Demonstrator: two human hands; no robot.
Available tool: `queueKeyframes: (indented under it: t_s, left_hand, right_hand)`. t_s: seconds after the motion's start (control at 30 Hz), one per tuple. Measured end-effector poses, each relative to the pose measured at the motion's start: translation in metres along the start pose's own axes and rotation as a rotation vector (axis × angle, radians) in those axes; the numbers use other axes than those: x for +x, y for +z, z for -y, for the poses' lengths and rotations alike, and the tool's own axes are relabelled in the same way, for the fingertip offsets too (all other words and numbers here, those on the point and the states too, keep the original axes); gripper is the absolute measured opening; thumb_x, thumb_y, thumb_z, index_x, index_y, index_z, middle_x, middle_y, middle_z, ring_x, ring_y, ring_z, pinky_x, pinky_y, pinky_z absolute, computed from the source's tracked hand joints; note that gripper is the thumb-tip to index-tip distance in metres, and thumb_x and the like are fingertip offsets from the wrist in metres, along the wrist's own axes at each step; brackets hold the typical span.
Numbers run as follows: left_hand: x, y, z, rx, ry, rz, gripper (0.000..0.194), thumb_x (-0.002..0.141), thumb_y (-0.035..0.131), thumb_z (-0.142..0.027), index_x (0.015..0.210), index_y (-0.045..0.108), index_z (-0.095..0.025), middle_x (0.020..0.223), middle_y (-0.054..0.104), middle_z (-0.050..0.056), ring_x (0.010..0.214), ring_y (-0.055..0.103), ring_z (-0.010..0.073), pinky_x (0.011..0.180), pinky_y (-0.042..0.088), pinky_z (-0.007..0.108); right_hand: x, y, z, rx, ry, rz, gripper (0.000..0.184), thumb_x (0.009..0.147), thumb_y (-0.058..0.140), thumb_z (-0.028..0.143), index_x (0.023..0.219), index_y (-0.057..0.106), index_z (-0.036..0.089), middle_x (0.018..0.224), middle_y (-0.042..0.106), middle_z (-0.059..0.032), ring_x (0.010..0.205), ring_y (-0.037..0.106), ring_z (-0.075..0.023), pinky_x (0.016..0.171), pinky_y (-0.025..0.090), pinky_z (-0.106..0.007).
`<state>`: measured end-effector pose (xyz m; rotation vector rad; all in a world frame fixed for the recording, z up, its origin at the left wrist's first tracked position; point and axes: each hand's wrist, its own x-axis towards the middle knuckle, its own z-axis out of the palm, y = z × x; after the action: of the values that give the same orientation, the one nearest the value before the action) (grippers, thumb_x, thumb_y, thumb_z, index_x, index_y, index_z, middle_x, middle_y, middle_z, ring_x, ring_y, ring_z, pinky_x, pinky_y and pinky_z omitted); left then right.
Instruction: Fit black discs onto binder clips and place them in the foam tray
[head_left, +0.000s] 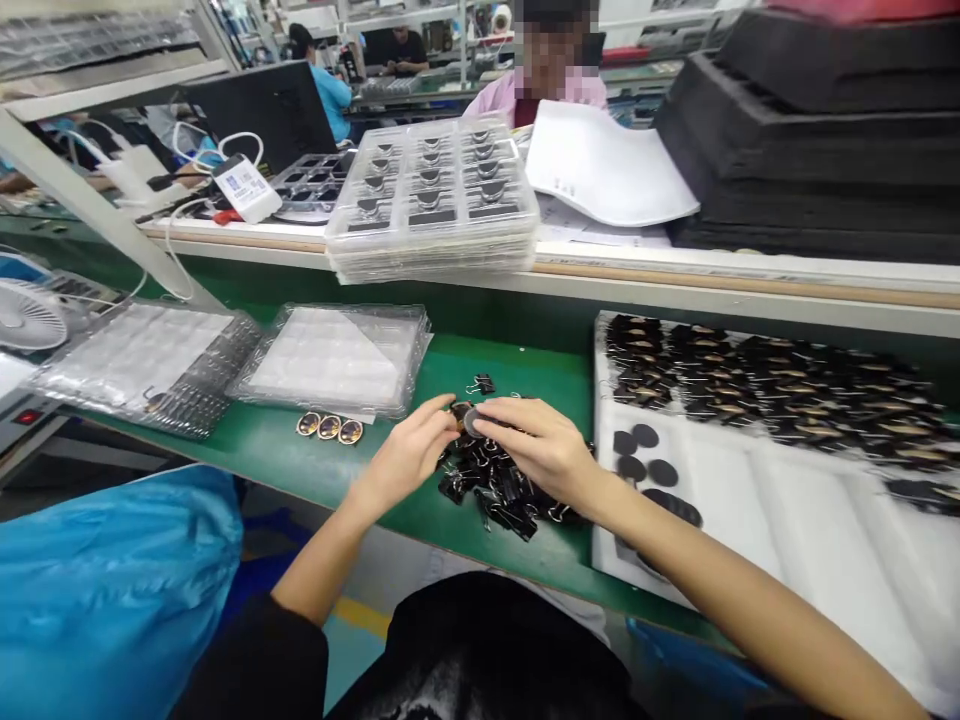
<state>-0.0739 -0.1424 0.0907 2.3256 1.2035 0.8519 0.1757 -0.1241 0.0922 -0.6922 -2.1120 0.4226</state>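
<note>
Above a heap of black binder clips [499,485], both hands meet at a pair of small parts. My right hand [544,445] is closed, its fingertips pinching a dark grey round disc [473,422]. Just left of it, my left hand [412,445] is closed on a small gold-brown round piece [460,411], mostly covered by the fingers. The disc and that piece touch or overlap; I cannot tell which. One black binder clip [484,383] lies apart behind the hands. Three gold-rimmed round pieces [328,428] sit in a row to the left.
On the right, a white tray [739,480] carries rows of clipped pieces [750,375] and loose black discs [632,467]. Clear plastic trays [337,350] lie at left. Stacked filled trays [435,245] and black foam [817,160] stand on the shelf. A person [536,90] is opposite.
</note>
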Motion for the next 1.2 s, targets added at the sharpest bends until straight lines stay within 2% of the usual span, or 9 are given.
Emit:
queueKeyframes:
  t_s: [0.13,0.23,0.43,0.57,0.67,0.8,0.9,1.0,1.2]
  left_hand:
    - [0.031,0.025,-0.011,-0.316,-0.022,-0.041,0.009,0.098,0.063,-0.029,0.105,0.06,-0.024,0.131,0.068,0.01,0.122,0.068,0.0241,0.104,0.059,0.043]
    - [0.045,0.046,-0.014,-0.652,-0.139,-0.065,0.031,0.089,0.075,-0.031,0.104,0.049,-0.023,0.129,0.068,0.011,0.112,0.073,0.0223,0.092,0.065,0.039]
    - [0.073,0.059,-0.022,-0.969,-0.174,-0.029,0.045,0.082,0.083,-0.037,0.1,0.044,-0.024,0.126,0.067,0.011,0.11,0.072,0.0204,0.095,0.062,0.038]
    - [0.104,0.055,-0.005,-0.87,-0.269,-0.134,0.037,0.086,0.075,-0.035,0.105,0.045,-0.023,0.117,0.069,0.01,0.112,0.071,0.0209,0.101,0.058,0.039]
    - [0.128,0.051,0.028,-0.716,-0.383,-0.224,0.029,0.087,0.068,-0.023,0.107,0.047,-0.021,0.104,0.07,0.007,0.104,0.073,0.0183,0.098,0.058,0.036]
    - [0.137,0.046,0.08,-0.452,-0.511,-0.366,0.029,0.088,0.059,-0.012,0.113,0.048,-0.02,0.102,0.071,0.007,0.096,0.073,0.0162,0.09,0.058,0.031]
    - [0.13,0.05,0.104,-0.282,-0.568,-0.304,0.032,0.09,0.057,-0.011,0.119,0.047,-0.021,0.104,0.073,0.007,0.093,0.074,0.0169,0.089,0.057,0.032]
    - [0.123,0.062,0.112,-0.195,-0.572,-0.19,0.032,0.092,0.057,-0.012,0.12,0.048,-0.022,0.109,0.074,0.008,0.093,0.074,0.0181,0.089,0.056,0.033]
    - [0.121,0.082,0.109,-0.012,-0.369,0.003,0.027,0.093,0.057,-0.013,0.118,0.053,-0.021,0.114,0.071,0.009,0.108,0.067,0.0242,0.095,0.051,0.037]
  right_hand:
    - [-0.015,-0.016,-0.014,-0.108,-0.045,0.024,0.053,0.101,0.051,0.01,0.146,0.06,0.036,0.135,0.071,-0.0077,0.128,0.066,-0.0261,0.106,0.058,-0.052]
    - [-0.028,-0.025,-0.017,-0.143,-0.045,0.034,0.062,0.099,0.052,0.01,0.154,0.05,0.035,0.149,0.059,-0.011,0.139,0.055,-0.0291,0.111,0.054,-0.057]
    - [-0.026,-0.025,-0.019,0.037,0.321,-0.226,0.03,0.097,0.061,0.027,0.127,0.068,0.03,0.134,0.056,-0.0128,0.114,0.066,-0.0256,0.094,0.063,-0.047]
    - [0.01,-0.014,-0.049,0.368,0.578,-0.274,0.053,0.09,0.071,0.04,0.137,0.051,0.026,0.109,0.065,-0.0067,0.096,0.069,-0.019,0.084,0.064,-0.034]
    - [0.041,-0.005,-0.083,0.291,0.63,-0.204,0.041,0.095,0.062,0.038,0.133,0.054,0.023,0.113,0.067,-0.0082,0.099,0.07,-0.0189,0.086,0.061,-0.034]
    - [0.067,0.009,-0.119,0.028,0.415,0.334,0.026,0.093,0.063,0.019,0.118,0.068,0.02,0.125,0.07,-0.0113,0.117,0.066,-0.0236,0.104,0.053,-0.039]
    - [0.073,0.019,-0.13,-0.129,0.261,0.668,0.03,0.088,0.074,0.017,0.118,0.072,0.019,0.125,0.072,-0.0126,0.119,0.067,-0.0259,0.106,0.05,-0.037]
    - [0.071,0.024,-0.132,-0.423,0.419,0.675,0.025,0.096,0.07,0.034,0.114,0.073,0.018,0.112,0.074,-0.0161,0.105,0.072,-0.029,0.09,0.055,-0.036]
    - [0.061,0.01,-0.143,-0.757,0.741,0.502,0.063,0.099,0.047,0.07,0.096,0.074,0.014,0.096,0.073,-0.0237,0.097,0.073,-0.0366,0.079,0.056,-0.041]
